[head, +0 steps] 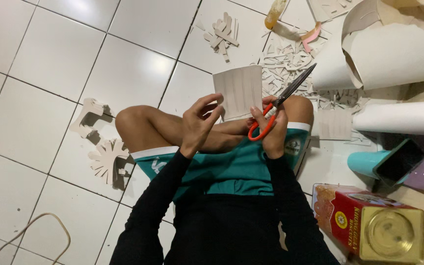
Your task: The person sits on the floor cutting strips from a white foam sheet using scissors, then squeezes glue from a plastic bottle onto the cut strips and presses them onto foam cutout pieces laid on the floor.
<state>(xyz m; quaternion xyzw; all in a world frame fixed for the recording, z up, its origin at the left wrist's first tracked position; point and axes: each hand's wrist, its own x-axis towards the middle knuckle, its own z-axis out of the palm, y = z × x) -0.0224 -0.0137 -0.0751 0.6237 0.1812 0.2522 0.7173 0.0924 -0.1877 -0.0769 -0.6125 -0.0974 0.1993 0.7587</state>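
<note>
I sit cross-legged on a white tiled floor. My left hand (199, 122) pinches the lower left edge of a white paper sheet (238, 91) with pencil lines, held upright over my knees. My right hand (272, 128) grips orange-handled scissors (280, 105), fingers through the loops. The dark blades point up and to the right, beside the sheet's right edge. Both arms wear black sleeves.
Paper scraps (290, 59) litter the floor ahead. Large paper rolls (393, 59) lie at the right, with a teal cup and a phone (398, 161). A red biscuit tin (369, 223) stands at lower right. Cut-out paper shapes (106, 159) stand at left. A cable (30, 230) loops at lower left.
</note>
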